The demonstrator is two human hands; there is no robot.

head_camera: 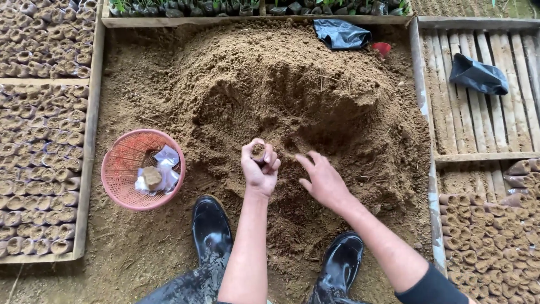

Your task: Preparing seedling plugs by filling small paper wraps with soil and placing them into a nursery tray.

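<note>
My left hand (259,166) is closed around a small clear planting bag (258,151) filled with brown soil, held upright over the foot of a big soil heap (292,95). Just to its right, my right hand (322,179) hovers with fingers spread and nothing in it, pointing toward the soil near the bag. My two black rubber boots (211,225) (340,264) stand on the soil below the hands.
A pink mesh basket (121,169) with clear bags lies at the left. Wooden frames packed with several filled soil bags flank the heap at left (39,169) and lower right (489,236). Black plastic bags (340,34) (478,75) lie at the back and on slatted boards.
</note>
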